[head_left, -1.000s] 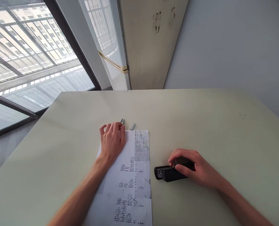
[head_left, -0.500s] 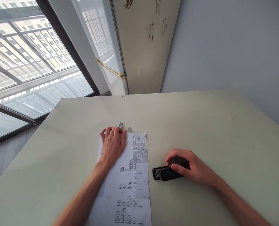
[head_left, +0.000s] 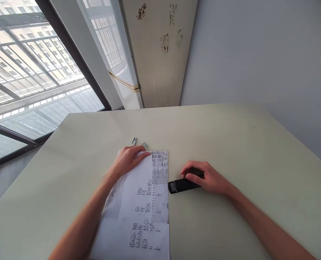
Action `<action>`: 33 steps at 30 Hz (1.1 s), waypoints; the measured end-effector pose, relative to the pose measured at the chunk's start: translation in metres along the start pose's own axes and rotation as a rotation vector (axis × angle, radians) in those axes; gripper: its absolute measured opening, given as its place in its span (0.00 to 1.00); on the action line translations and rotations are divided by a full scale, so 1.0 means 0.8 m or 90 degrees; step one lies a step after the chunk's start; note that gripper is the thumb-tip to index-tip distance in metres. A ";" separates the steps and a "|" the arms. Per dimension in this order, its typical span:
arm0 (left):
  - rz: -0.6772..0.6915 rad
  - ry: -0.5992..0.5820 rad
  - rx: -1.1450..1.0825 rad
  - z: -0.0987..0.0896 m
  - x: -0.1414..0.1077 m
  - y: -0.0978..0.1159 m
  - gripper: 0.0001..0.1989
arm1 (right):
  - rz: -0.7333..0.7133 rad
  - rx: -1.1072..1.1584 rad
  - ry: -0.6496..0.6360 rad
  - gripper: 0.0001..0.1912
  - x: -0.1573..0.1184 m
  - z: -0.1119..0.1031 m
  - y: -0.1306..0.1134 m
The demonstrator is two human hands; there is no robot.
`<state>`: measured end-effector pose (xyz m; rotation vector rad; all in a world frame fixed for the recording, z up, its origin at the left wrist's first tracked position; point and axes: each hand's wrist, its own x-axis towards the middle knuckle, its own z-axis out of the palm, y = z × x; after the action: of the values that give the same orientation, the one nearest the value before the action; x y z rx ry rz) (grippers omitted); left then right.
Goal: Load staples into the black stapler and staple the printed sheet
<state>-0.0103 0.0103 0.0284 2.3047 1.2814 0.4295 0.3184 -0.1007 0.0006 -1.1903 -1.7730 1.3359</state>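
Observation:
Printed paper sheets [head_left: 138, 209] lie lengthwise in front of me, with dense text along their right side. My left hand [head_left: 128, 159] grips their far edge, its thumb on top and the other fingers curled over the edge, partly hidden. To the right, a black stapler [head_left: 184, 185] rests on the table, its front end touching or almost touching the paper's right edge. My right hand [head_left: 206, 177] is closed around the stapler's rear half. Two small grey metal pieces, apparently staple strips [head_left: 134, 141], lie just beyond my left fingers.
The pale table [head_left: 217, 137] reaches to a grey wall [head_left: 257, 54] on the right. At the back stands a stained beige panel [head_left: 160, 65]. A window [head_left: 41, 65] with railings beyond it is on the left.
My right hand has moved the stapler left and away from me, up to the paper's edge. My left hand has turned, and its thumb now points right along the far edge.

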 end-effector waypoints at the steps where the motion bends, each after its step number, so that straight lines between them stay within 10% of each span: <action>1: 0.001 -0.019 -0.005 -0.003 0.002 -0.001 0.22 | 0.004 -0.003 0.003 0.16 0.000 0.000 0.001; 16: -0.063 -0.004 -0.137 0.016 -0.003 -0.006 0.21 | 0.015 -0.018 0.000 0.19 -0.001 0.000 -0.007; 21: 0.107 0.110 -0.055 0.020 -0.012 0.012 0.14 | 0.038 0.004 -0.010 0.18 -0.006 -0.005 -0.010; 33: 0.324 -0.066 -0.070 0.066 -0.080 0.039 0.31 | 0.127 -0.205 0.062 0.23 -0.010 0.027 -0.073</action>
<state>0.0042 -0.0718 -0.0024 2.5044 0.5936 0.5201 0.2860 -0.1217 0.0499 -1.6144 -1.8867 1.1013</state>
